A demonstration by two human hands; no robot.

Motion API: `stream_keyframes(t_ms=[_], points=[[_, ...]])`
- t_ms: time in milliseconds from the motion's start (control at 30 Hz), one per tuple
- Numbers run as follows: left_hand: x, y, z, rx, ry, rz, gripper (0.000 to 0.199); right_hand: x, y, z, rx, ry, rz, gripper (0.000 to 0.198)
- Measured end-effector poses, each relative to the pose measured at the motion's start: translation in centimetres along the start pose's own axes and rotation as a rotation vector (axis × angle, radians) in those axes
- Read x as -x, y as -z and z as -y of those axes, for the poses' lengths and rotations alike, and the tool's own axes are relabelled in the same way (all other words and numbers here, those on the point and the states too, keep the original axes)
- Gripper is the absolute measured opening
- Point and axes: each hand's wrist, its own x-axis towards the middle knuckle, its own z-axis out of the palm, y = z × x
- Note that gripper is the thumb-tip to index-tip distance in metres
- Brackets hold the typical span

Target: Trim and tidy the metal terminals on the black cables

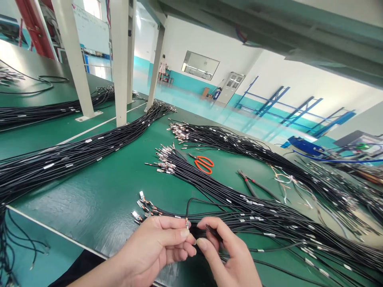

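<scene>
My left hand (158, 247) pinches the end of a thin black cable (188, 205) between thumb and forefinger. A small metal terminal (187, 223) with a bit of orange shows at that end. Close by on the right, my right hand (231, 251) is curled, thumb and forefinger near each other. Something dark lies inside its fingers, too hidden to name. Just beyond my left hand, several cable ends with silvery connectors (141, 196) rest on the green table (98, 199). A bundle of black cables (206, 185) with white labels stretches to the right behind both hands.
Orange-handled scissors (204, 163) and pliers (254, 185) lie beyond the bundle. Another cable bundle (227, 137) runs along the far side, and a thick one (89, 149) lies left. White posts (120, 59) stand on the table at left; a beam or shelf (284, 48) hangs overhead.
</scene>
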Motion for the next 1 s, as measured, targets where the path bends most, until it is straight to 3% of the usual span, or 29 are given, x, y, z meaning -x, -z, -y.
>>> stream_keyframes(t_ms=[233,367,567,800,900,1000], points=[[-1.0,-2.2,-0.3,-0.027,-0.07,0.138,0.013,-0.9,1.1,1.2,-0.009,-0.063,-0.05,0.012],[-2.2,-4.2,-1.1,-0.119,-0.08,0.133,0.01,-2.2,2.7,0.4,-0.025,-0.111,-0.056,0.014],[-3.9,-6.1,-2.7,-0.265,-0.078,0.116,0.014,-4.6,5.7,-1.1,-0.055,-0.081,0.094,0.018],[-6.3,-7.0,-3.1,-0.384,-0.125,0.114,0.016,-6.7,6.4,-2.2,-0.043,-0.104,0.086,0.017],[-5.7,-7.1,-3.3,-0.64,-0.218,0.178,0.012,-7.3,6.5,-2.7,-0.019,-0.109,0.039,0.02],[-3.2,-6.0,-5.1,-1.006,-0.291,0.181,0.013,-7.6,6.5,-3.4,0.017,-0.124,-0.039,0.023]])
